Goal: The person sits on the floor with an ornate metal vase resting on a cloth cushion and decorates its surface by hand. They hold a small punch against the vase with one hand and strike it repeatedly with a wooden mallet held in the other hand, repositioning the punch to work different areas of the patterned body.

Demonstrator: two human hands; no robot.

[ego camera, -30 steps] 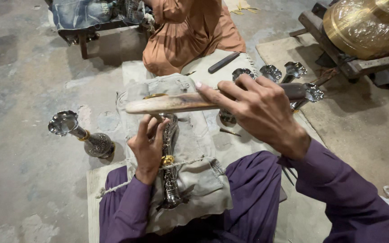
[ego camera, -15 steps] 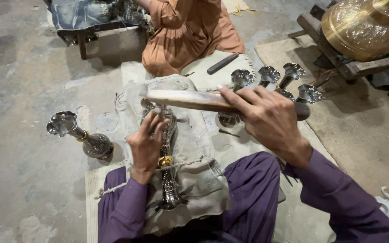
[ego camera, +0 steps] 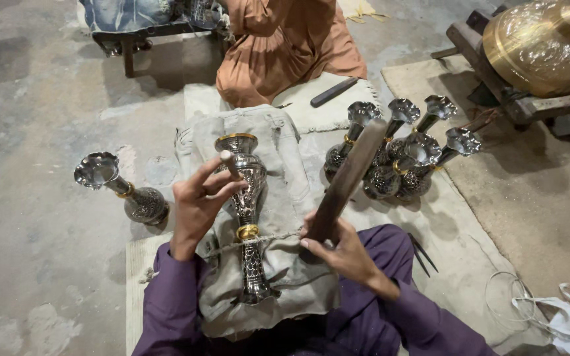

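A silver vase (ego camera: 249,217) lies on grey cloth (ego camera: 285,165) at frame centre. The right hand (ego camera: 338,247) has fingers wrapped round a wooden stick (ego camera: 348,181); the left hand (ego camera: 199,201) pinches a small punch (ego camera: 229,163) against the vase.

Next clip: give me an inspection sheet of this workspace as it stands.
Surface: concrete floor, mats, grey cloth pad on the lap.
Job's things: engraved metal vase lying on the pad; small rod; wooden stick.
Clutter: one vase at left, vase cluster, dark bar, thin tools.
Grippers: left hand pinches the rod; right hand grips the stick.
Cables: white cord.
Surroundings: seated person in orange, brass vessel.
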